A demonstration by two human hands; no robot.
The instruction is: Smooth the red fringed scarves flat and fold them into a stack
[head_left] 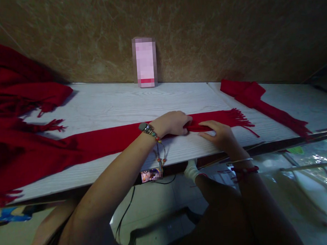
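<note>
A long red scarf (pixel 98 143) with a fringed end (pixel 239 118) lies stretched across the white table (pixel 118 103). My left hand (pixel 173 122), a beaded bracelet on its wrist, is curled and grips a fold of the scarf near its right end. Just to the right, my right hand (pixel 221 133) presses on the scarf's edge with the fingers held together, pinching the cloth. The two hands almost touch.
A heap of red scarves (pixel 14 94) fills the table's left side. Another folded red scarf (pixel 257 100) lies at the right. A blurred pink upright object (pixel 144 62) leans against the brown wall. Below the table edge are a cable, floor tiles and my legs.
</note>
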